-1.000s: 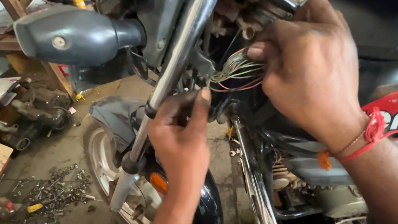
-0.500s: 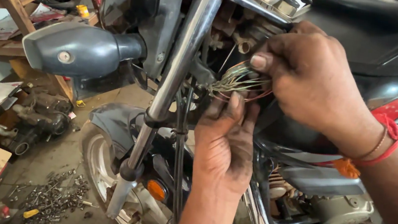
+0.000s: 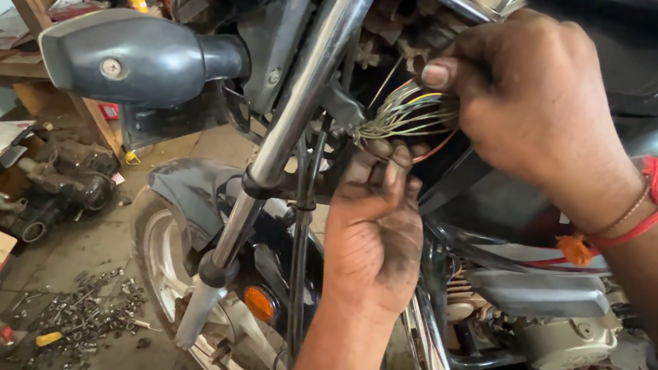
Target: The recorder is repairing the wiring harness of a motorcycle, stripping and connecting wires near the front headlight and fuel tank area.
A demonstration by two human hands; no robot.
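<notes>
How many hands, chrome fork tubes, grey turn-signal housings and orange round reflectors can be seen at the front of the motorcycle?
Bare hands: 2, left hand and right hand, both at the bundle of thin coloured wires
Chrome fork tubes: 2
Grey turn-signal housings: 1
Orange round reflectors: 1
Total: 6

Two bare, grease-marked hands, no gloves, no sleeves.

Left hand (image 3: 375,232) smeared with dark grime across back and knuckles, forearm bare to the frame's lower edge. Right hand (image 3: 528,96) cleaner, thumbnail short and pale. Around the right wrist, a red thread bracelet (image 3: 655,196) with a frayed red knot on top, and an orange tassel (image 3: 575,249) hanging under the wrist. Right forearm bare as well.
</notes>
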